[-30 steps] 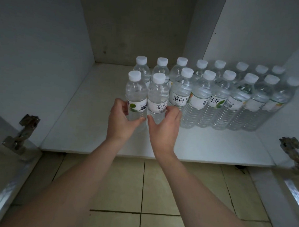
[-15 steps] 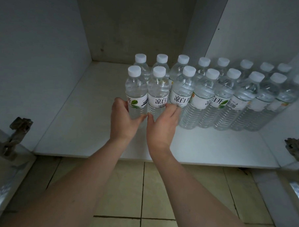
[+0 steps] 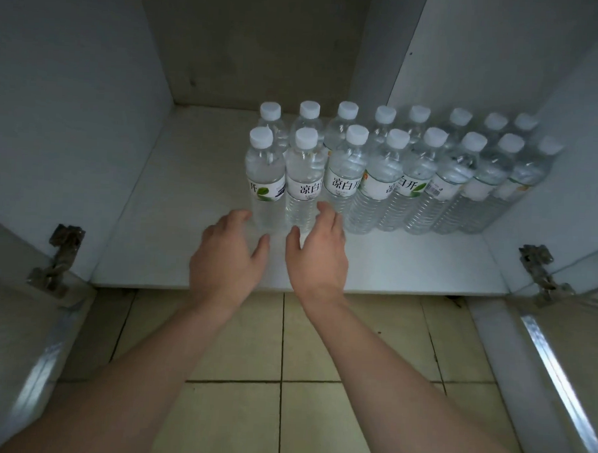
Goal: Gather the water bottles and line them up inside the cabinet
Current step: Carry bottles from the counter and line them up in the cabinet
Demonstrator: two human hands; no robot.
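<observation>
White-capped water bottles [image 3: 392, 175] stand upright in two rows on the cabinet shelf [image 3: 174, 221], centre to right of frame. Since half a second ago both hands have let go of the two front-left bottles and drawn back. Left hand [image 3: 226, 257] lower centre, fingers loose, holding nothing; first bottle [image 3: 264, 187] just beyond its fingertips. Right hand [image 3: 318, 251] beside it, fingers relaxed, just short of second bottle [image 3: 304, 183]. Count: back row eight, front row eight, far right blurred. Hinges: one at left [image 3: 58, 257], one at right [image 3: 542, 271].
</observation>
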